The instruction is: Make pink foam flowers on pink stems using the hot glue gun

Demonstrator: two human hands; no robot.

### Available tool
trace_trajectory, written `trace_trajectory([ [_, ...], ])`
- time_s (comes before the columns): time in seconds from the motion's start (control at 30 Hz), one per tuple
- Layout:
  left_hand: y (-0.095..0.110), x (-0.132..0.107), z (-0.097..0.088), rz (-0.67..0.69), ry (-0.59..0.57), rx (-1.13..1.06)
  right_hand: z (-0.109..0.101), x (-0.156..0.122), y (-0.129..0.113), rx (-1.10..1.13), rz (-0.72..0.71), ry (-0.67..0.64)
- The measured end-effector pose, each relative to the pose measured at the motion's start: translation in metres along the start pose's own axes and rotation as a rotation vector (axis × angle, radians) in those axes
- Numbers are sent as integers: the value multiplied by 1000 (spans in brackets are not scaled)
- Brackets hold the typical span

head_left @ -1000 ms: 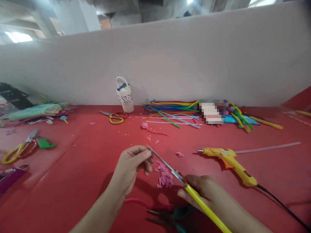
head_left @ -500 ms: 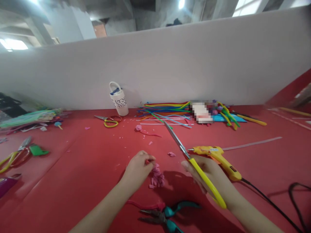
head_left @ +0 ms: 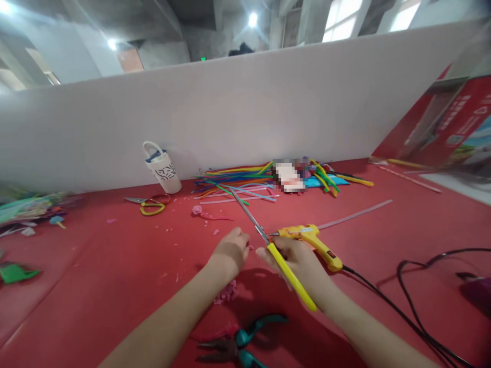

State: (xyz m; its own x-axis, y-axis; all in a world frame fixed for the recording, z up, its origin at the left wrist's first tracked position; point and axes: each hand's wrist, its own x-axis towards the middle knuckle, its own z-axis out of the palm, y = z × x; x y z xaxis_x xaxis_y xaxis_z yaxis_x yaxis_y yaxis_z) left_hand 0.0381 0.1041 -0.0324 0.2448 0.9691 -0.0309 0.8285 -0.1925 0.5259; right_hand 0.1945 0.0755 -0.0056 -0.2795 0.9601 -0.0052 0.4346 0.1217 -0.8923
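Note:
My right hand (head_left: 301, 260) is closed around scissors (head_left: 289, 276) with yellow handles, whose blades point forward and left. Beside it my left hand (head_left: 232, 253) has its fingers curled down at the table, with a bit of a pink scrap (head_left: 250, 248) showing at the fingertips. Under the left wrist lies a heap of small pink pieces (head_left: 227, 292), partly covered by the arm. Nearer to me are pliers (head_left: 230, 350) with teal handles and a pink stem (head_left: 215, 333). A yellow glue gun (head_left: 307, 235) rests just beyond my right hand.
Colored pipe cleaners (head_left: 233, 179) lie along the white partition (head_left: 230, 112). A white tumbler (head_left: 164, 171) and more scissors (head_left: 151, 204) stand and lie at the back left. A black cord (head_left: 376, 291) runs right. A pink flower-like piece (head_left: 197, 210) lies ahead.
The view has turned to the right. My left hand has moved from the pink heap onto the loose pink scrap, nearer my right hand. The right hand still holds the scissors.

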Motion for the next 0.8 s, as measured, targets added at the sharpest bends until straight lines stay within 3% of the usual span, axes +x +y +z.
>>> trace_trajectory([
  [0.17,-18,-2,-5,-124,41,-166,2,0,0,-33,-2,5],
  [0.37,-32,-6,-19,-289,75,-633,5,2,4,-96,-16,5],
  [0.6,-25,-60,-44,-363,121,-1170,8,-1,11,-143,-31,-93],
  [0.7,-25,-76,-47,-402,228,-1492,11,-5,6,-219,-23,-169],
  [0.8,-26,-82,-48,-415,310,-1641,13,-10,-3,-367,-47,-222],
])
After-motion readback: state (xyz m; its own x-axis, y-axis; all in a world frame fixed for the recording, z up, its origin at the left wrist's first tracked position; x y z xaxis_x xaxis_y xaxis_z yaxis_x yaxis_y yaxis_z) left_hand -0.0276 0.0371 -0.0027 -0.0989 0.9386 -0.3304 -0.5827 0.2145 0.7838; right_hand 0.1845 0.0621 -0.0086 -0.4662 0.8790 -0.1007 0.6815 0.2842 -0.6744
